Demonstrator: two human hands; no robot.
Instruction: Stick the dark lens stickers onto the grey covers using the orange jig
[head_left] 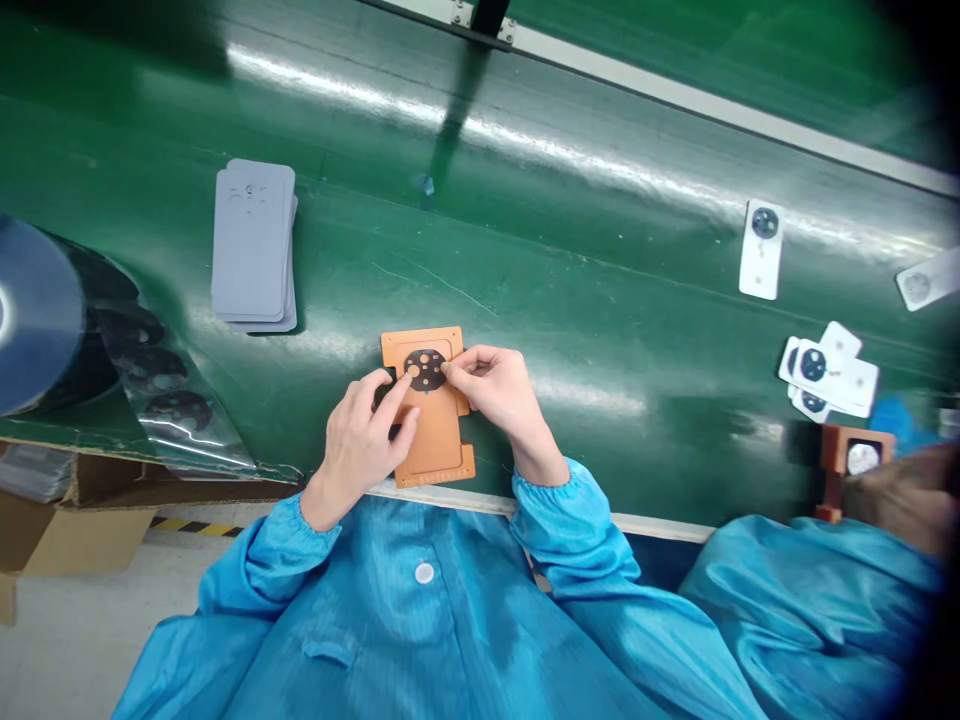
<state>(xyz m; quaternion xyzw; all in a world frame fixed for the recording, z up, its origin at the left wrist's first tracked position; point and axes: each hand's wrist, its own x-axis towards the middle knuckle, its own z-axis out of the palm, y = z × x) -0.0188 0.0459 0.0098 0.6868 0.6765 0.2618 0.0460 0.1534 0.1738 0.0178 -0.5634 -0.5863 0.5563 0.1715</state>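
Now, orange fixture (429,435): flat on the green worktop (600,330), at its near edge.
Long axis: runs toward the far edge, far end leaning slightly left.
Black disc (428,371): lies at the fixture's far end.
Left grip (367,430): open, fingers spread, forefinger at the disc's left rim.
Right grip (499,390): thumb and forefinger closed together at the right rim; whether they pinch it, I cannot tell.
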